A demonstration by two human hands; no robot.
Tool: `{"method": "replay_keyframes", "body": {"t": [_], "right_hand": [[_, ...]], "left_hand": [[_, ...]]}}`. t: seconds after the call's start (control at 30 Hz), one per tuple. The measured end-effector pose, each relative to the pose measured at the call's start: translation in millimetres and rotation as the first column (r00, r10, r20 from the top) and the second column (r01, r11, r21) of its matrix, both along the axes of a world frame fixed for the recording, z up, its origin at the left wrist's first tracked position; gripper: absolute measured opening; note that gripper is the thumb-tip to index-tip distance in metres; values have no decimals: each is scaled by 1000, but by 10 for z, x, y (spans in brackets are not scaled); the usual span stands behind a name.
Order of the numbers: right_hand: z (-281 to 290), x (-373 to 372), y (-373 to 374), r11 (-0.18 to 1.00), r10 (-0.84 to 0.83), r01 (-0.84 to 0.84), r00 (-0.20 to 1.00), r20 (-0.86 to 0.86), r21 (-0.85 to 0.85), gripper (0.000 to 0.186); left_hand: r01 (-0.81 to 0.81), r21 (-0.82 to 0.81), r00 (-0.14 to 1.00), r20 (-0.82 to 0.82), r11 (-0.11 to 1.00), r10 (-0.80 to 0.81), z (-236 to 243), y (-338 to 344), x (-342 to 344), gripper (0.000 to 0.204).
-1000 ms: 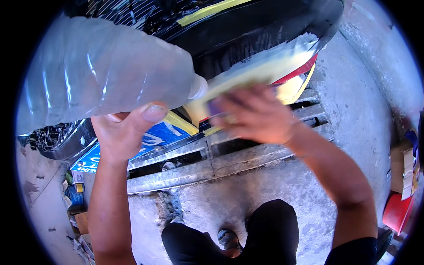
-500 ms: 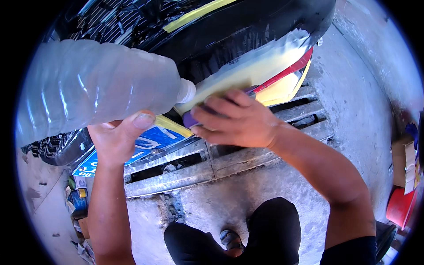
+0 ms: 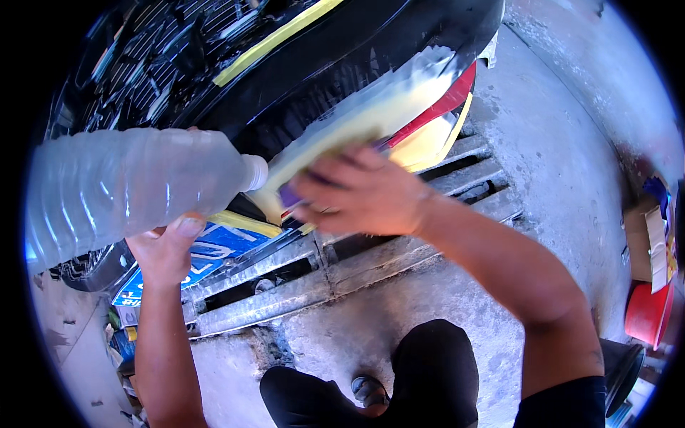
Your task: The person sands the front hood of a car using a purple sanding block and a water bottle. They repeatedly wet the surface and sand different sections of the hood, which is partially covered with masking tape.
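Note:
My left hand [image 3: 168, 250] grips a large clear ribbed plastic bottle [image 3: 135, 189] from below, thumb on its near side. The bottle lies nearly level, its white uncapped-looking neck pointing right towards the work; I cannot see water coming out. My right hand [image 3: 374, 192], blurred by motion, presses a purple sanding block [image 3: 288, 195] against a pale yellow-and-grey filler patch [image 3: 364, 110] on a black car bumper [image 3: 399, 36]. Most of the block is hidden under the fingers. Just beyond that hand runs a red strip [image 3: 437, 108] beside yellow-taped trim.
Yellow tape [image 3: 278, 39] crosses the bumper, and a blue licence plate [image 3: 214, 253] sits below the bottle. Under the car is a slotted drain grate [image 3: 267, 310]. A red bucket [image 3: 647, 314] and a cardboard box [image 3: 640, 239] stand at the right. My knees are below.
The bottle and my left hand have shifted left and slightly down in view. My right hand has moved a little left with the sanding block along the patch. The whole view has shifted too.

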State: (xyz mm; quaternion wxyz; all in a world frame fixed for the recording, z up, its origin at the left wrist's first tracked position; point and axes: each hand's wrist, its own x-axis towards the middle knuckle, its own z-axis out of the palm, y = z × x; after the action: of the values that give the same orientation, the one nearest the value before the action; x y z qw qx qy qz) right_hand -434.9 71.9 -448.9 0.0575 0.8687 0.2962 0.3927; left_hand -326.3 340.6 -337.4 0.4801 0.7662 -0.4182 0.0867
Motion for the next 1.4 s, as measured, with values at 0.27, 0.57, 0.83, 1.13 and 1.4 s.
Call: {"method": "replay_keyframes", "body": {"t": [0.27,0.57,0.83,1.13,1.4], "right_hand": [[229,-434,-1642,907,-367,371,928,54,-198,56],[-56,-915,-592,-506,97,385,915,-393,772,101],[367,-233,243,-644,364,329,926,-101,691,68],[431,-66,1340,-735,255,108,959,125,670,76],[134,-288,1701,-719,407,204,899,164,664,79]], "left_hand": [[12,-63,1000,-6,998,-13,36,-84,-59,88],[79,-194,993,-76,978,-95,49,-82,-28,80],[77,-171,995,-47,982,-86,39,-114,7,79],[22,-123,999,-33,992,-26,4,52,88,83],[42,-182,999,-26,982,-48,2,65,139,74]]}}
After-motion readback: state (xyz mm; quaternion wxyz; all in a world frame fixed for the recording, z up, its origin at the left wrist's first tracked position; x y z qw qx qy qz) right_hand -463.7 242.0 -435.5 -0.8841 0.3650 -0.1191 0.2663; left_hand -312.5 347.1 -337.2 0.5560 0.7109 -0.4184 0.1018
